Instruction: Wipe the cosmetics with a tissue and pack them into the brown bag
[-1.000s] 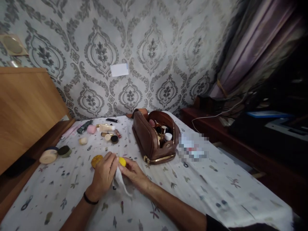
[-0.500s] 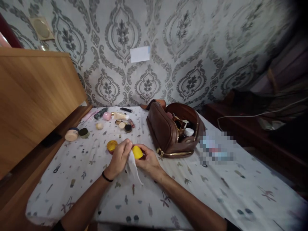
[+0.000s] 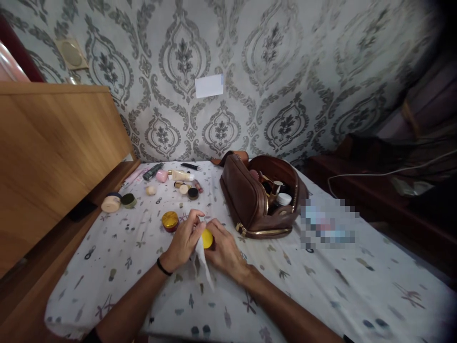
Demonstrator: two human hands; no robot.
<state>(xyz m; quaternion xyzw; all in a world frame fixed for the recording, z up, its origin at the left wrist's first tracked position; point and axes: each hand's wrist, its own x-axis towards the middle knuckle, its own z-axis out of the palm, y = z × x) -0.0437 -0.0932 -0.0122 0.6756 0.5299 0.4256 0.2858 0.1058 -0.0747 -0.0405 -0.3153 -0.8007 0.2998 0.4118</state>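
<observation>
Grey-and-white damask wallpaper (image 3: 221, 109) at the back, with a white card (image 3: 209, 86) fixed to it. Ahead and to the right of the hands, upright and unzipped: brown bag (image 3: 246, 200), bulky, close to the right hand (image 3: 226, 252). Inside it, a white-lidded jar (image 3: 284, 199) among other small containers, partly hidden by the bag wall. Just left of the hands, amber-lidded jar (image 3: 170, 219). Farther back, a loose cluster: dark tube (image 3: 153, 171), pink jar (image 3: 162, 176), cream tube (image 3: 183, 176), black-lidded pot (image 3: 193, 193). Near the left side, peach jar (image 3: 111, 202) beside green jar (image 3: 128, 200).

Between the hands, above the cloth: yellow-topped container (image 3: 207, 238), held in the right grip, fingers wrapped round its far side. Left hand (image 3: 182, 243), black band at the wrist: grip closed on white tissue (image 3: 203, 267), hanging down against the container.

Rounded front-left corner on the counter (image 3: 135, 276); stretch of cloth between forearms and that corner, another, wider, right of the right forearm. Wooden cabinet (image 3: 60, 128) close along the left edge; dark red furniture (image 3: 357, 176) along the right, white cable (image 3: 389, 175) across it. Pixelated patch (image 3: 328, 224) right of the bag, contents unreadable. Cloth white, printed with small motifs, lightly creased. Far right dim and blurred.
</observation>
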